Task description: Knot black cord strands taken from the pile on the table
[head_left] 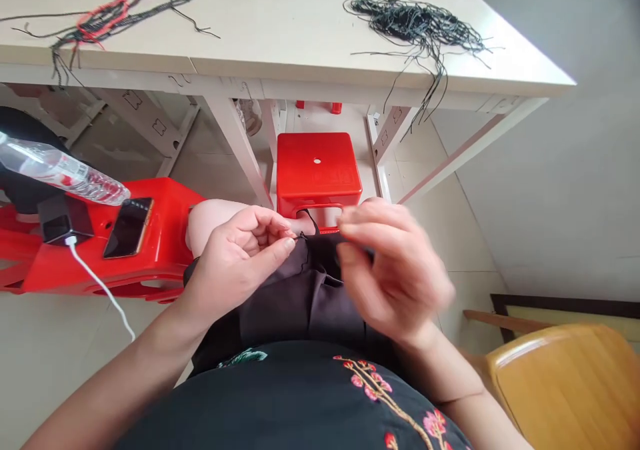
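My left hand [240, 263] pinches a thin black cord [306, 232] between thumb and forefinger, above my lap. My right hand [395, 270] is motion-blurred, its fingertips close to the same cord. I cannot tell whether those fingers grip it. Below both hands lies dark brown cloth [295, 303], and my black top with red floral embroidery [370, 387] fills the bottom of the view. Beyond my hands, a bundle of loose black cords [415, 33] and a tangle of red and black cords [115, 17] lie on a cream table [270, 37].
A red plastic stool [317, 170] stands under the table. To the left, a second red stool [160, 237] lies on its side, holding a phone [127, 227], a plastic water bottle [60, 170] and a charger with white cable [65, 220]. A wooden chair [560, 383] stands at lower right.
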Demonstrator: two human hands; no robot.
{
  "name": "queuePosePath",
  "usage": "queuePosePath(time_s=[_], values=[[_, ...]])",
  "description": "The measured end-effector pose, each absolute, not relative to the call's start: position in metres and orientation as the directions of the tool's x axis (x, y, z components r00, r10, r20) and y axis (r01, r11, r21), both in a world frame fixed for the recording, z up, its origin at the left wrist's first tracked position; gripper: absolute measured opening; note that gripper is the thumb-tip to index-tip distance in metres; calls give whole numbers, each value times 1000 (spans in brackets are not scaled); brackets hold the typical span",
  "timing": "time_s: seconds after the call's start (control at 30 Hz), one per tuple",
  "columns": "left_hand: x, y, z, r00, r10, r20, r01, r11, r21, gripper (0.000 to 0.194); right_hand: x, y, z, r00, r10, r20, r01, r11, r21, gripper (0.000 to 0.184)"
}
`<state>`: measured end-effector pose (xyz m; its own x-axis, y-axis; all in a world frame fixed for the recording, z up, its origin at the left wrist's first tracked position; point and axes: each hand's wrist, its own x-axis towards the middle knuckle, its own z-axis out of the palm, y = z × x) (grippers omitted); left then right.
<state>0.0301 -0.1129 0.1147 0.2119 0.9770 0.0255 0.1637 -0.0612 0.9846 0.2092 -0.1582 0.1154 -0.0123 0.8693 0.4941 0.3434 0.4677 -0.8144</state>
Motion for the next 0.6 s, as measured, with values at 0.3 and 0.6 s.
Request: queuePosePath(time_s=[0.3, 0.6], values=[[25, -116, 118, 211, 977, 9, 167, -45, 985, 11, 188, -129, 73, -50, 959, 278, 41, 280, -959, 7], [25, -117, 115, 194, 980, 36, 220, -79, 972, 11, 183, -133, 78, -114, 982, 152, -22, 151, -988, 16]])
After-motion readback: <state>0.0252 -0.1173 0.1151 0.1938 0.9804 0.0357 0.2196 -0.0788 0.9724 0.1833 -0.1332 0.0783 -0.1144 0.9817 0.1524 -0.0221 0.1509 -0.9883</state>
